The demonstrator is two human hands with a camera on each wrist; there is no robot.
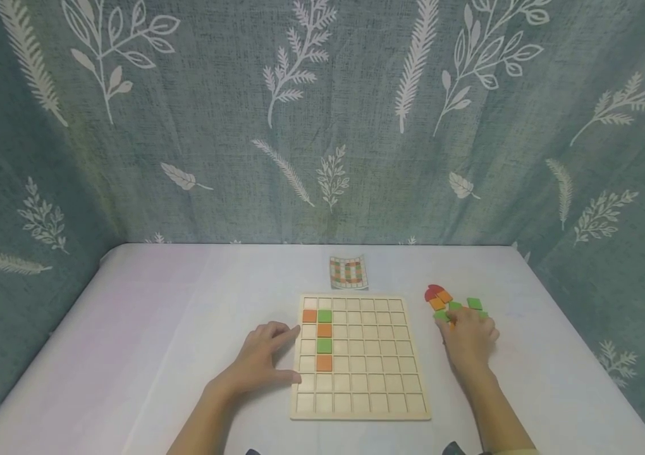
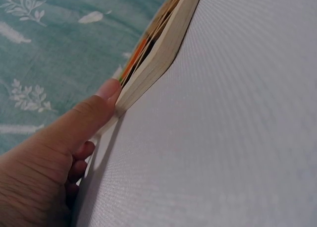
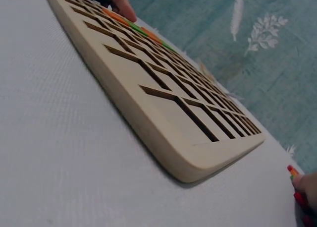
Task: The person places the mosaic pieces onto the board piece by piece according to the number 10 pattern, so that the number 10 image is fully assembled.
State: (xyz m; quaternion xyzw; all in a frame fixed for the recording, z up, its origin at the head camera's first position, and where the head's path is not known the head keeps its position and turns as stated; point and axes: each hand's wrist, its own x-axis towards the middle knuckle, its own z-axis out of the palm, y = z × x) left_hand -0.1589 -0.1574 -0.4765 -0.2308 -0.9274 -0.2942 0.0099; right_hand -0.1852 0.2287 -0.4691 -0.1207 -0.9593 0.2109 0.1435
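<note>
A light wooden grid board (image 1: pixel 369 383) lies flat before me. My left hand (image 1: pixel 261 357) is at its left side, with the thumb (image 2: pixel 110 89) touching the edge and the index finger reaching the rim higher up. Orange and green square tiles fill several cells in the board's two leftmost columns, among them a green tile (image 1: pixel 324 345). To the right of the board, my right hand (image 1: pixel 468 335) is over a small pile of tiles, fingers bent down among them. A green tile (image 1: pixel 474 304) lies just beyond its knuckles. Whether a tile is pinched there I cannot tell.
A small pattern card (image 1: pixel 348 272) with a coloured grid lies behind the board. Red pieces (image 1: pixel 430 294) and orange tiles (image 1: pixel 444 296) are at the pile's far left. The white table (image 1: pixel 146 341) meets a green leaf-print cloth (image 1: pixel 220 151) at the back and sides.
</note>
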